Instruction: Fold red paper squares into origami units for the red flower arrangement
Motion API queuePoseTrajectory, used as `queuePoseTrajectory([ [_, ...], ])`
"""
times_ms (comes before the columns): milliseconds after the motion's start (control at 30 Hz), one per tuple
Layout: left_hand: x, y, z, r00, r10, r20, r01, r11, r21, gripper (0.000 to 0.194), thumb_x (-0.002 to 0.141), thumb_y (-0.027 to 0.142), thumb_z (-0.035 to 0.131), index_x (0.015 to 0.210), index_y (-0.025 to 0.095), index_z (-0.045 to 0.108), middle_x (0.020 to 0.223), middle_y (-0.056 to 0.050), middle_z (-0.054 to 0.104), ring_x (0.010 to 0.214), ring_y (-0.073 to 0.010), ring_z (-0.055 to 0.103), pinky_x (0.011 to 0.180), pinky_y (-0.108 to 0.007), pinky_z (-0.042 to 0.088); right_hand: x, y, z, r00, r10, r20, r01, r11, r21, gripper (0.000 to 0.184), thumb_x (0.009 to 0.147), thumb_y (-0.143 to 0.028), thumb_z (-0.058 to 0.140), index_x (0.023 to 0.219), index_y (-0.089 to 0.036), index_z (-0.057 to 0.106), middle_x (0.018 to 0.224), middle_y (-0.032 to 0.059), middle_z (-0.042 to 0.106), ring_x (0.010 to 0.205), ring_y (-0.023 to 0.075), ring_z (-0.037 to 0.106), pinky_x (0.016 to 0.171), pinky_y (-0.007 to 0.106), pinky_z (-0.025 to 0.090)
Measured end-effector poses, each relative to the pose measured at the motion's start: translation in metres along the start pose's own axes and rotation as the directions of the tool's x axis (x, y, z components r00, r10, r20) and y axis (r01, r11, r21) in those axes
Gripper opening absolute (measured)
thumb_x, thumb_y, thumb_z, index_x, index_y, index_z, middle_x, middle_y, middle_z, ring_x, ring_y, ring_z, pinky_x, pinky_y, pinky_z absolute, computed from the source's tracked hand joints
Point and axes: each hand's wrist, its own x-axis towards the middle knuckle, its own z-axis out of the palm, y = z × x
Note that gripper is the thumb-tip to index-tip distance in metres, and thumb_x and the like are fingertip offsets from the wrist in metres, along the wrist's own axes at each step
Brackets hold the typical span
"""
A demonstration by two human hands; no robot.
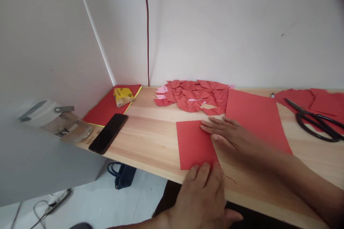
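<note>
A red paper sheet (194,143) lies flat on the wooden table, close to its front edge. My left hand (202,189) rests its fingertips on the sheet's near edge, the fingers fairly straight and the thumb out to the right. Along the sheet's right edge, my right hand (228,132) lies with its fingers stretched out and touching the paper. Just beyond the right hand is a larger red sheet (254,118), partly covered by that hand and forearm. Behind the small sheet is a heap of folded red paper pieces (193,94), with some pink ones among them.
Black-handled scissors (314,118) lie at the right on more red paper (326,102). At the left are a black phone (108,133), a clear bottle (64,123), and a yellow packet (123,96) on a red folder (103,109). A dark cable (147,25) hangs down the wall.
</note>
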Motion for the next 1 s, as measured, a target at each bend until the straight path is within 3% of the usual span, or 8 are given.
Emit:
queuePoseTrajectory([
  [67, 0.002, -0.001, -0.002, 1.0, 0.0, -0.008, 0.0, 1.0, -0.009, 0.067, 0.089, 0.065, 0.039, 0.117, 0.01, 0.063, 0.123, -0.005, 0.065, 0.104, -0.0241, 0.057, 0.093, -0.035, 0.045, -0.002, 0.001, 0.003, 0.999, -0.043, -0.009, 0.043, 0.999, -0.023, 0.058, 0.099, -0.049, 0.024, 0.144, -0.018, 0.044, 0.151, 0.0055, 0.038, 0.144, 0.0291, 0.022, 0.117, 0.06, 0.014],
  [133, 0.003, -0.002, -0.005, 1.0, -0.009, 0.0, 0.009, 1.0, -0.022, 0.06, 0.089, 0.061, 0.046, 0.117, 0.011, 0.063, 0.124, -0.003, 0.065, 0.105, -0.0238, 0.056, 0.093, -0.035, 0.046, -0.006, -0.003, 0.007, 0.985, -0.173, -0.004, 0.173, 0.985, -0.021, 0.056, 0.099, -0.047, 0.029, 0.146, -0.019, 0.04, 0.152, 0.0051, 0.036, 0.145, 0.0285, 0.02, 0.117, 0.059, 0.013],
  [267, -0.002, -0.006, -0.007, 0.999, -0.046, 0.026, 0.048, 0.995, -0.09, 0.044, 0.088, 0.049, 0.053, 0.118, 0.018, 0.062, 0.124, 0.0, 0.063, 0.112, -0.0247, 0.052, 0.097, -0.038, 0.044, -0.021, -0.022, 0.019, 0.874, -0.482, 0.064, 0.471, 0.872, 0.132, 0.063, 0.097, -0.046, 0.042, 0.152, -0.021, 0.024, 0.157, 0.0045, 0.025, 0.144, 0.0209, 0.024, 0.118, 0.041, 0.025],
  [367, -0.01, -0.01, -0.003, 0.998, -0.049, 0.04, 0.053, 0.992, -0.118, 0.043, 0.089, 0.046, 0.052, 0.123, 0.021, 0.059, 0.127, -0.001, 0.061, 0.123, -0.026, 0.046, 0.103, -0.042, 0.04, -0.028, -0.033, 0.026, 0.852, -0.518, 0.078, 0.498, 0.847, 0.187, 0.071, 0.097, -0.045, 0.045, 0.154, -0.018, 0.014, 0.157, 0.0064, 0.025, 0.143, 0.0193, 0.027, 0.116, 0.035, 0.03],
  [533, -0.018, -0.016, 0.001, 1.0, -0.004, -0.018, 0.003, 0.999, -0.047, 0.039, 0.091, 0.047, 0.048, 0.115, 0.021, 0.064, 0.126, -0.001, 0.063, 0.121, -0.0246, 0.05, 0.104, -0.042, 0.036, -0.023, -0.023, 0.026, 0.886, -0.463, 0.028, 0.46, 0.884, 0.081, 0.071, 0.096, -0.045, 0.046, 0.154, -0.023, 0.011, 0.155, 0.0065, 0.027, 0.142, 0.0229, 0.028, 0.117, 0.041, 0.028],
  [700, -0.017, -0.017, 0.0, 0.999, 0.032, 0.011, -0.032, 0.999, 0.033, 0.047, 0.093, 0.048, 0.043, 0.125, 0.017, 0.059, 0.133, -0.001, 0.06, 0.117, -0.0226, 0.052, 0.102, -0.041, 0.036, -0.015, -0.002, 0.029, 0.962, -0.26, -0.082, 0.253, 0.963, -0.09, 0.068, 0.099, -0.044, 0.037, 0.154, -0.021, 0.005, 0.158, 0.0092, 0.019, 0.143, 0.0262, 0.023, 0.117, 0.049, 0.026],
  [833, -0.017, -0.017, 0.0, 1.0, 0.016, 0.01, -0.016, 1.0, -0.011, 0.049, 0.094, 0.051, 0.041, 0.125, 0.017, 0.059, 0.13, 0.0, 0.062, 0.117, -0.0226, 0.052, 0.102, -0.04, 0.036, -0.01, 0.003, 0.034, 0.987, -0.128, -0.094, 0.113, 0.982, -0.151, 0.067, 0.097, -0.049, 0.034, 0.153, -0.015, 0.02, 0.157, 0.0119, 0.022, 0.144, 0.0278, 0.022, 0.117, 0.05, 0.026],
  [1000, -0.005, -0.014, -0.004, 0.996, -0.082, 0.037, 0.084, 0.995, -0.051, 0.053, 0.093, 0.051, 0.042, 0.127, 0.012, 0.057, 0.119, -0.005, 0.066, 0.102, -0.0217, 0.056, 0.098, -0.039, 0.038, -0.006, 0.009, 0.034, 0.989, -0.076, -0.125, 0.05, 0.98, -0.193, 0.072, 0.097, -0.054, 0.027, 0.148, -0.003, 0.032, 0.155, 0.0176, 0.026, 0.143, 0.0294, 0.026, 0.115, 0.051, 0.029],
])
